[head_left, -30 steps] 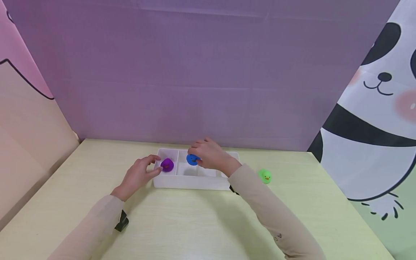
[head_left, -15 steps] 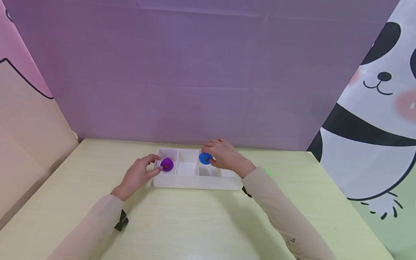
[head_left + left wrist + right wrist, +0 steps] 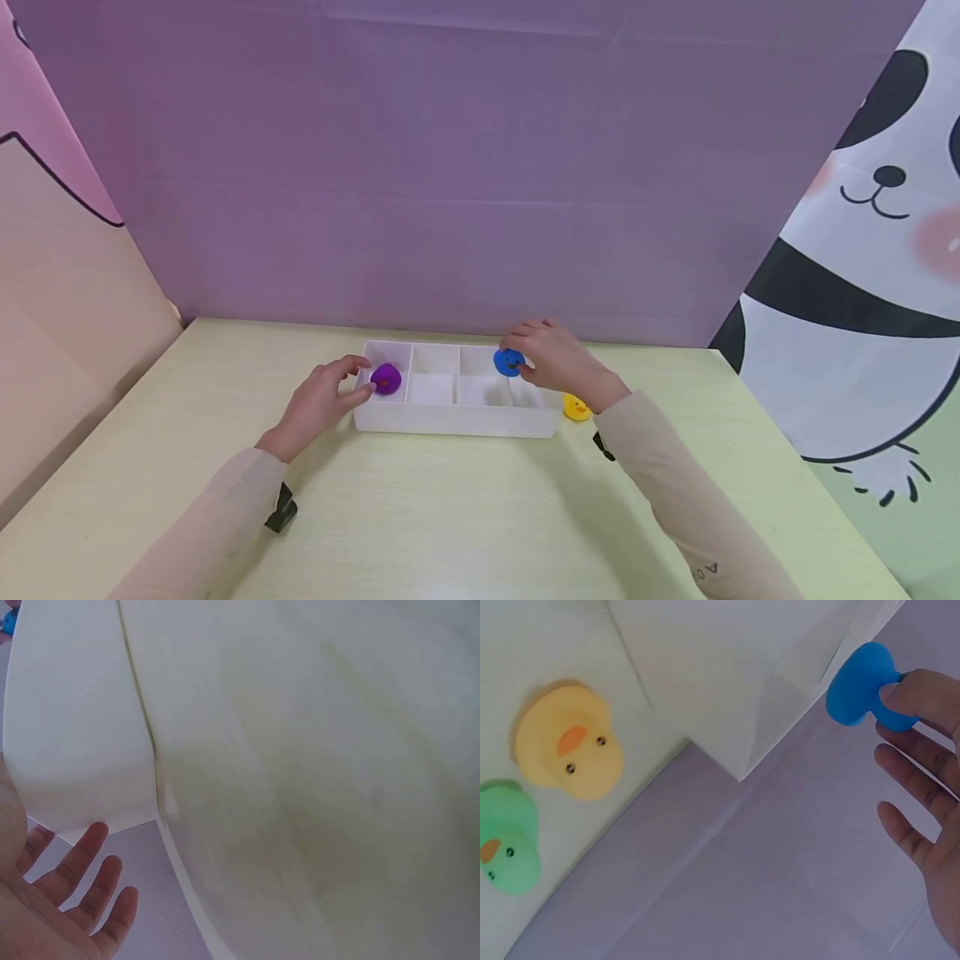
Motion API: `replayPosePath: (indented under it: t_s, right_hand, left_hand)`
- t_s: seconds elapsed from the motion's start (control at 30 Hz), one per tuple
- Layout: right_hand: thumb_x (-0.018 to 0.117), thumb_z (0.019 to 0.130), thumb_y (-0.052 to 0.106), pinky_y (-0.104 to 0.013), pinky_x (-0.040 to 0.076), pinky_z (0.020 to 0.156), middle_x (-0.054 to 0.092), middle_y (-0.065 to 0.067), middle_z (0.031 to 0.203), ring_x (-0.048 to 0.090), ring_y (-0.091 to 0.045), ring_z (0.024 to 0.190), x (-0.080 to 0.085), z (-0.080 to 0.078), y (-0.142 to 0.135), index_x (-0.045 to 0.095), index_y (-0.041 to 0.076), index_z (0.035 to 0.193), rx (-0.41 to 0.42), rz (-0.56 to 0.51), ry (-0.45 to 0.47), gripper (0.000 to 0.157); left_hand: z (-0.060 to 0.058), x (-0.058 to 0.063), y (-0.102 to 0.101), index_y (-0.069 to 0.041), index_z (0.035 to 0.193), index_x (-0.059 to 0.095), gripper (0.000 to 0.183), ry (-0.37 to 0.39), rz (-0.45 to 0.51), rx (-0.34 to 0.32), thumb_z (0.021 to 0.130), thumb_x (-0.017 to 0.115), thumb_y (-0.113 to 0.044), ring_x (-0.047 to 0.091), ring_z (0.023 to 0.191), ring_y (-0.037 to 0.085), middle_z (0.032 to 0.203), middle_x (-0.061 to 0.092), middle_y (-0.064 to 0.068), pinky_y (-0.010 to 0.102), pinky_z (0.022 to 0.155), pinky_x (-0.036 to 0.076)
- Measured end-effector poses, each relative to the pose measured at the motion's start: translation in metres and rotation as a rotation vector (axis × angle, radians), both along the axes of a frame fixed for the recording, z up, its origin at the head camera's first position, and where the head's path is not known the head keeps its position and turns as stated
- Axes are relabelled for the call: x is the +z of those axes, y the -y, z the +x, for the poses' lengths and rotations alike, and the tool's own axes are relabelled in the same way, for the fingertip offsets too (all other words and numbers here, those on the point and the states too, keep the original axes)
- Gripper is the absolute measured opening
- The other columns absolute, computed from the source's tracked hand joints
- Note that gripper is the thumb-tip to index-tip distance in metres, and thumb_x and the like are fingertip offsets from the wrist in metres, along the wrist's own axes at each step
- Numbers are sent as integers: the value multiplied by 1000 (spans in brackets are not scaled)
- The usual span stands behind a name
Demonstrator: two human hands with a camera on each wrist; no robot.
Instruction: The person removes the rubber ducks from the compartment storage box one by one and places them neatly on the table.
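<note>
In the head view a white divided box (image 3: 453, 420) lies on the table. My right hand (image 3: 561, 360) pinches a blue rubber duck (image 3: 509, 362) above the box's rightmost compartments. Thumb and fingertips grip that duck (image 3: 861, 684) in the right wrist view, the other fingers loosely spread. A purple rubber duck (image 3: 386, 379) sits in the leftmost compartment. Beside it, my left hand (image 3: 317, 410) reaches round the box's left end, thumb and forefinger apart at the rim. Its fingers show relaxed and spread in the left wrist view, against the end of the box (image 3: 82, 712).
A yellow rubber duck (image 3: 576, 407) stands just right of the box, partly behind my right wrist. The right wrist view shows a green duck (image 3: 511, 844) near it; my arm hides this one in the head view. A purple cloth backdrop (image 3: 450, 208) rises behind the table.
My right hand has carried the blue duck rightward over the box, from the second compartment towards the right end. The yellow duck has come into sight and the green one is now covered. My left hand stays put.
</note>
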State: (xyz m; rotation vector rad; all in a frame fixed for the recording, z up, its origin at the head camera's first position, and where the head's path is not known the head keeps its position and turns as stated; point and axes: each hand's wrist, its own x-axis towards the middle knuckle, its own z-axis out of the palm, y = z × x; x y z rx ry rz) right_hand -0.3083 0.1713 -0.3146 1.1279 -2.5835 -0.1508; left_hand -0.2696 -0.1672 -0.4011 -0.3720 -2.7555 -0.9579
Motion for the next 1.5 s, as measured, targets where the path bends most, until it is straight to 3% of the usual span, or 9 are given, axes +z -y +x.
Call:
replayPosePath:
  t_s: [0.47, 0.8, 1.5]
  right_hand:
    - [74, 73, 15, -43, 44, 86, 64, -1, 105, 55, -22, 102, 2, 4, -40, 65, 15, 102, -113, -36, 39, 30]
    - [74, 72, 13, -48, 44, 85, 64, -3, 103, 55, -24, 100, 0, 8, -67, 65, 14, 101, -156, -63, 47, 30]
    - [77, 67, 10, -46, 46, 81, 65, -5, 95, 56, -25, 90, -17, 15, -125, 66, 10, 97, -206, -85, 24, 32]
  left_hand:
    - [0, 1, 0, -14, 121, 54, 39, 10, 6, 6, 86, 60, -31, 52, 103, 34, 114, 58, 14, 50, 80, 44]
    - [0, 0, 0, -14, 121, 54, 40, 13, 5, 8, 86, 61, -31, 52, 104, 35, 114, 59, 14, 52, 82, 44]
    - [-2, 0, 0, -14, 121, 55, 41, 11, 1, 4, 85, 61, -32, 53, 104, 34, 113, 60, 12, 51, 80, 44]
